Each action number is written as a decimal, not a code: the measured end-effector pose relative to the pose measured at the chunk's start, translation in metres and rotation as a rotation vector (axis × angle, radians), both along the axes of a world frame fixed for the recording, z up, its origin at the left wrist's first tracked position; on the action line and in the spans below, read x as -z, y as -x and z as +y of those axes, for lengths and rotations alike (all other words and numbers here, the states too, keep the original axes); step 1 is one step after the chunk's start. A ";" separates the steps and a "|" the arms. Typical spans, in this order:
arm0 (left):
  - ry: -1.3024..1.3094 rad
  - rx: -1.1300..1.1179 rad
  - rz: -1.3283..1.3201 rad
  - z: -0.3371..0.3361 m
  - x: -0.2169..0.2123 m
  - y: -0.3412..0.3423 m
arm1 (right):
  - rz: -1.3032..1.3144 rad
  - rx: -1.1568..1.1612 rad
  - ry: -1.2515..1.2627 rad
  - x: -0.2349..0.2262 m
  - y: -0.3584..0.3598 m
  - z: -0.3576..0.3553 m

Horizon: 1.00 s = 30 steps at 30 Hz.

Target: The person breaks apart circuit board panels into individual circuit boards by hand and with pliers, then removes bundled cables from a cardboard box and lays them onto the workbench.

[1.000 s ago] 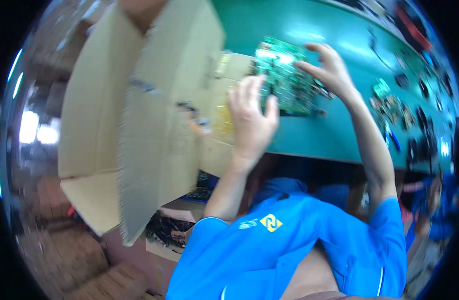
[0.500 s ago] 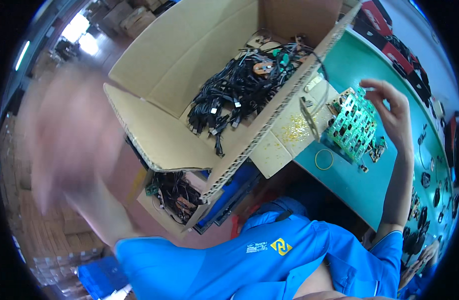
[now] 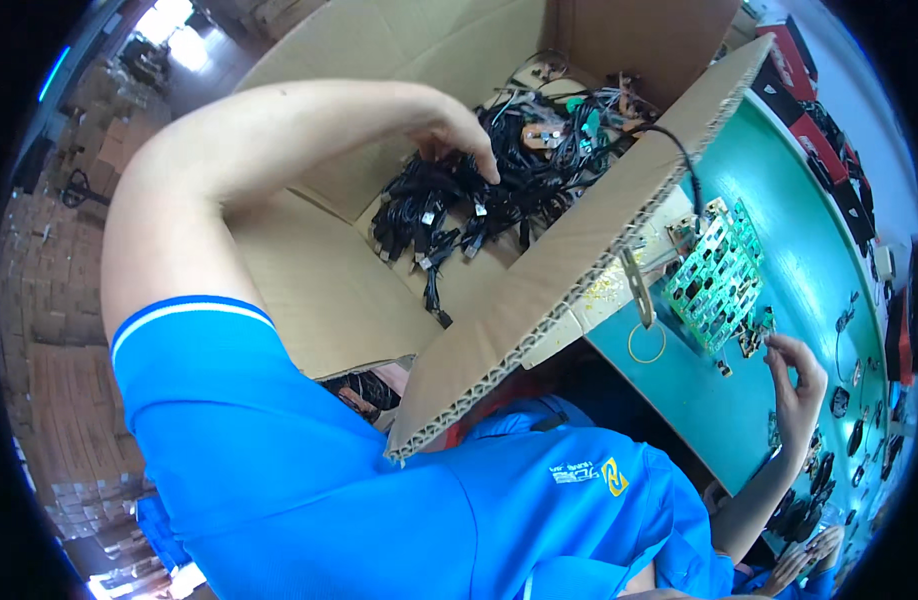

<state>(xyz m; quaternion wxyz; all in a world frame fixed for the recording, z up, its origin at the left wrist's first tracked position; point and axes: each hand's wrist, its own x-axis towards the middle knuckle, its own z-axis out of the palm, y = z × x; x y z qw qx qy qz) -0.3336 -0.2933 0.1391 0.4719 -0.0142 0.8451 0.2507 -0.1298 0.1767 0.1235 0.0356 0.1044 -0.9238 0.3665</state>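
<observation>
My left hand [image 3: 451,132] reaches into a large cardboard box [image 3: 559,270], down on a tangled pile of black cables [image 3: 444,195]. Its fingers point downward and stand apart; some of the tips are hidden. In the same pile lie an orange-brown part [image 3: 542,136] and small green pieces. Over the green table [image 3: 669,400], my right hand [image 3: 799,385] hovers with loosely bent fingers and nothing between them. Near it is a panel of green circuit boards [image 3: 717,280], with a few small dark-and-brown parts beside it.
From the box's near wall hang a black cable [image 3: 691,165] and a flat metal piece [image 3: 638,288]. A yellow ring [image 3: 647,343] lies on the table. Dark coils and parts line its right side, where another person's hands [image 3: 804,560] are at work. Stacked cartons [image 3: 69,390] stand far left.
My left hand, blurred outside the box before, has swung right and into it over the cables. My right hand has moved from the circuit boards toward me.
</observation>
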 end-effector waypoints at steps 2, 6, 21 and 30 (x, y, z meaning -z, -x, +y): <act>0.090 -0.014 -0.003 -0.003 0.005 0.013 | -0.033 0.118 0.098 0.009 -0.012 0.009; 0.201 -0.004 -0.037 -0.022 0.020 0.020 | -0.056 0.237 0.202 0.025 -0.014 0.009; -0.045 -0.584 -0.241 -0.047 0.020 -0.012 | -0.015 0.273 0.163 0.038 -0.025 0.009; 0.230 -0.303 -0.126 -0.054 0.066 -0.032 | -0.036 0.291 0.159 0.046 -0.037 0.013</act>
